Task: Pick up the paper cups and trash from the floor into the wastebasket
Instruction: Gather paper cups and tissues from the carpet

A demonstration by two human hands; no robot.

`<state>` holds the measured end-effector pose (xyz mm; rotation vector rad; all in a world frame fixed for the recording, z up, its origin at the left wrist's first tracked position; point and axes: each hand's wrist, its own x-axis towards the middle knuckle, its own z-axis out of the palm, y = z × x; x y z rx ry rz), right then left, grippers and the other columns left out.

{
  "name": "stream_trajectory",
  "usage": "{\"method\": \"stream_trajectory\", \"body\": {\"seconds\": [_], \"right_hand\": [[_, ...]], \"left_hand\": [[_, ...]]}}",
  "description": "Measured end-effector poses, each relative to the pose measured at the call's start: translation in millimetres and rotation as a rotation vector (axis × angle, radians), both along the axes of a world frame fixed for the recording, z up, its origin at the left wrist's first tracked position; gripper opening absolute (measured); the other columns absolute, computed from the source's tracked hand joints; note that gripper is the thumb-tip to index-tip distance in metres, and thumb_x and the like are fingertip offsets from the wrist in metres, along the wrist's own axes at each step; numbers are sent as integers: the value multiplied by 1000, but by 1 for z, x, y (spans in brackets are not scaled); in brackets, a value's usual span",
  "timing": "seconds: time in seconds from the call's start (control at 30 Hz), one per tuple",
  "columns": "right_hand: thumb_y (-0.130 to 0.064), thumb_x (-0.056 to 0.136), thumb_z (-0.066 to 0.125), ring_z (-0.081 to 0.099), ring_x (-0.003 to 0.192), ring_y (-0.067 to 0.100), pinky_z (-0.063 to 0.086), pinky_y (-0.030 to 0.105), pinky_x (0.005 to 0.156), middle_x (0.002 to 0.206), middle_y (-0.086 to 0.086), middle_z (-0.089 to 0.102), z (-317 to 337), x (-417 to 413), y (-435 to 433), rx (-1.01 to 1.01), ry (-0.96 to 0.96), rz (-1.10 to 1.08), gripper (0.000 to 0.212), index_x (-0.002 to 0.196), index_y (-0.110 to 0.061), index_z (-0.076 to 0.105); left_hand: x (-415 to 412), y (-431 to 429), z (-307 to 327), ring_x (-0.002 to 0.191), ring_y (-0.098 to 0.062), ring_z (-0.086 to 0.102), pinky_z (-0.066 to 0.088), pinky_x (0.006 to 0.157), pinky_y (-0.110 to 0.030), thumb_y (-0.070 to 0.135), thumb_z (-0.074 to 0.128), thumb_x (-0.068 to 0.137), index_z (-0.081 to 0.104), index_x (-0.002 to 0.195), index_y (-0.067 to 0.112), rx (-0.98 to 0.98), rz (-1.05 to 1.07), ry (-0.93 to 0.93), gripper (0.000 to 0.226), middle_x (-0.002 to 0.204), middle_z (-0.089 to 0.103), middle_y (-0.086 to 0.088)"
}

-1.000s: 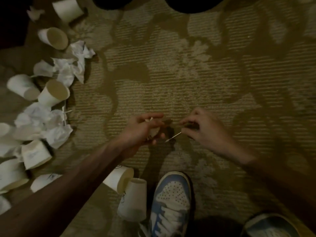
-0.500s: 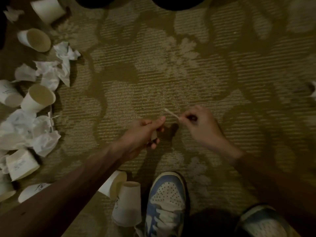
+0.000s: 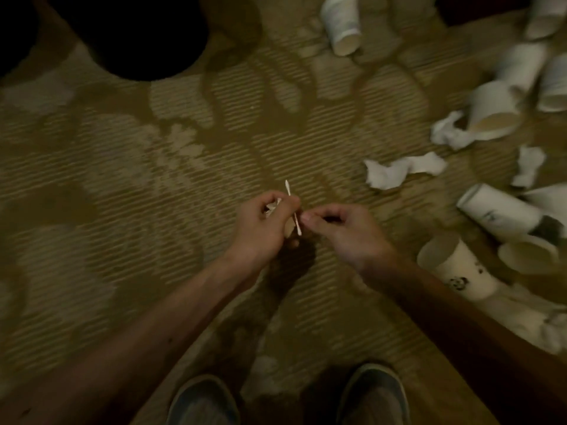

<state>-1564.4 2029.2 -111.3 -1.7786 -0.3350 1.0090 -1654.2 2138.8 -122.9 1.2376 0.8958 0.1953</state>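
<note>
**A:** Head view, looking straight down at the patterned carpet (image 3: pixel 153 185). Both hands are up in front of the body. What's the left hand (image 3: pixel 264 223) got?

**B:** It's curled round a thin white stick (image 3: pixel 293 210), pinched between thumb and forefinger, with a pale scrap (image 3: pixel 271 207) tucked in the same fist. The right hand (image 3: pixel 340 230) has its fingers curled too, tips just beside the stick's lower end. I can't tell whether it actually grips it.

**A:** So we're in the gathering step, I'd say, with small trash being bundled into one hand.

**B:** Agreed, and there's plenty left. The paper cups are all off to the right: one on its side up top (image 3: pixel 342 26), another tipped with its mouth toward us (image 3: pixel 494 108), a long one lying flat (image 3: pixel 497 216), and a panda-print cup (image 3: pixel 460 273) nearest the right arm. Crumpled paper (image 3: pixel 402 171) lies between them and the hands.

**A:** Anything inside them?

**B:** The mouths that face us show bare tan insides and nothing else. The rest I can't see into.

**A:** And the wastebasket?

**B:** My guess is that dark round shape (image 3: pixel 138 44) at the top left, well apart from the cups. Its inside is just black.

**A:** Next move, then?

**B:** Probably carry that handful up-left and let go over the opening, keeping the stick from slipping out.
</note>
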Motion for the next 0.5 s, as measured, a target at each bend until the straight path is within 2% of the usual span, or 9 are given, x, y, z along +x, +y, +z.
{"method": "stream_trajectory", "body": {"seconds": [0.1, 0.13, 0.23, 0.3, 0.37, 0.4, 0.43, 0.5], "right_hand": [[-27, 88, 72, 62, 70, -9, 44, 5, 61, 73, -22, 69, 7, 40, -26, -118, -341, -143, 11, 78, -31, 68], [-34, 87, 71, 62, 74, -4, 47, 10, 65, 77, -17, 69, 7, 53, -34, -178, -458, -201, 8, 81, -31, 67], [-47, 88, 65, 60, 93, 12, 52, 36, 86, 98, -2, 67, 0, 90, -49, -279, -690, -322, 21, 95, -28, 63], [-55, 85, 66, 51, 120, 26, 41, 44, 104, 126, 10, 58, -11, 111, -50, -405, -706, -317, 49, 121, -22, 59], [-59, 80, 69, 35, 138, 32, 29, 46, 112, 149, 15, 39, -22, 127, -49, -544, -648, -230, 79, 143, -19, 43], [-58, 79, 72, 30, 142, 32, 27, 46, 113, 154, 15, 33, -28, 132, -49, -575, -623, -163, 87, 147, -17, 38], [-55, 78, 73, 30, 142, 31, 27, 45, 113, 155, 14, 32, -33, 135, -49, -580, -608, -94, 88, 148, -16, 37], [-47, 79, 76, 42, 134, 31, 35, 44, 109, 146, 14, 46, -42, 137, -49, -550, -635, 7, 77, 141, -12, 47]], "left_hand": [[31, -9, 4, 57, -17, 66, 52, 49, -24, 10, 59, 97, 64, 77, 8, -80, -47, -46, 20, 68, 70, -7], [37, -11, 5, 58, -18, 68, 53, 49, -25, 8, 60, 96, 63, 79, 8, -101, -54, -53, 17, 69, 71, -8], [51, -13, 7, 56, -20, 68, 53, 48, -26, 1, 63, 92, 63, 87, 5, -166, -64, -56, 7, 70, 71, -11], [56, -14, 6, 54, -19, 66, 52, 47, -26, 2, 64, 91, 65, 90, 4, -184, -95, -36, 3, 71, 71, -10], [58, -13, 5, 56, -18, 67, 52, 47, -25, 2, 64, 91, 67, 92, 4, -216, -105, -19, 4, 73, 72, -8], [59, -12, 5, 58, -18, 68, 53, 48, -26, 2, 65, 91, 68, 93, 4, -237, -98, -14, 4, 74, 73, -8], [59, -11, 5, 59, -18, 69, 54, 50, -26, 2, 65, 91, 68, 94, 5, -257, -92, -8, 5, 75, 74, -8], [58, -9, 4, 63, -20, 71, 56, 54, -27, 1, 66, 90, 69, 96, 4, -281, -87, 10, 7, 79, 74, -9]]}}
